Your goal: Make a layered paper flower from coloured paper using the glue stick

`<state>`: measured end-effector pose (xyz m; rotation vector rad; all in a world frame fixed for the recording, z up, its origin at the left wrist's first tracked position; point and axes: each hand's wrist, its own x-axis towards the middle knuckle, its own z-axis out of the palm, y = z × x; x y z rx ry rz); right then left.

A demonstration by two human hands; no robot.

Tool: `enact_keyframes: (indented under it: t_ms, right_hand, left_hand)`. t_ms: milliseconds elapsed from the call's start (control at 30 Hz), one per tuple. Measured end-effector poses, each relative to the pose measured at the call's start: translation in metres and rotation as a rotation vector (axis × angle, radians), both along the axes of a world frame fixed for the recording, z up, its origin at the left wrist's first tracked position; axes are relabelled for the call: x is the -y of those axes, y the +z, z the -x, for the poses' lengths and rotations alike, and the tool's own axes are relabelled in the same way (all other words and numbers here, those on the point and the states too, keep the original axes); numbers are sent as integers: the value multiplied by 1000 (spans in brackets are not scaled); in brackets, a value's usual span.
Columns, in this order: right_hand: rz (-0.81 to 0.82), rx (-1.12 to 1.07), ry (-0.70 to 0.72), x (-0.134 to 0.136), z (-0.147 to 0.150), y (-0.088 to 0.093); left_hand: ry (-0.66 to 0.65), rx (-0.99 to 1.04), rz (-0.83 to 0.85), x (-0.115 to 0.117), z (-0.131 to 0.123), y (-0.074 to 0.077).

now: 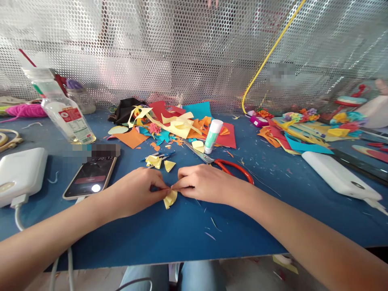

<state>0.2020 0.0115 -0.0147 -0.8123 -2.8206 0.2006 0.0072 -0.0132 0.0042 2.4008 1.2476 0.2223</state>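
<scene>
Between my two hands is a small piece of folded yellow paper [170, 199], fanned out with creases. My left hand [139, 190] pinches it from the left, and my right hand [201, 182] pinches its upper edge from the right, fingertips nearly meeting. Just beyond lie a folded yellow paper piece [154, 161] and a smaller yellow paper cone [169, 165]. Scissors with red handles [235, 169] lie behind my right hand, partly hidden by it. A glue stick [213, 136] with a white cap stands upright near the blades.
Coloured paper scraps [178, 123] are heaped along the back, against a perforated metal panel [145, 52]. At left are a clear bottle [65, 109], a phone [93, 173] and a white power bank [22, 173]. Another white power bank [342, 178] and paper flowers [300, 115] sit at right.
</scene>
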Motion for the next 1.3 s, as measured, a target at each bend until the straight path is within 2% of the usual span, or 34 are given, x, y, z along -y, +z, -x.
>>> enact_keyframes:
  t_ms: [167, 333, 700, 867, 967, 1067, 1200, 1300]
  right_hand:
    - [18, -9, -24, 1, -2, 1]
    - [69, -27, -42, 0, -2, 1]
    - [246, -142, -11, -8, -3, 0]
    - [333, -216, -8, -12, 0, -5]
    - [283, -211, -14, -9, 3, -8]
    - [163, -204, -35, -4, 5, -8]
    - [-104, -307, -41, -1, 4, -3]
    - [-267, -466, -42, 0, 3, 1]
  left_hand:
    - [-11, -52, 17, 2, 2, 3]
    - [110, -36, -25, 2, 0, 1]
    - [38, -69, -26, 5, -1, 0]
    - [107, -31, -32, 1, -3, -4]
    - [135, 16, -65, -2, -3, -7]
    - [136, 57, -59, -3, -2, -6]
    - [237, 218, -19, -1, -2, 0]
    - [203, 383, -42, 2, -2, 5]
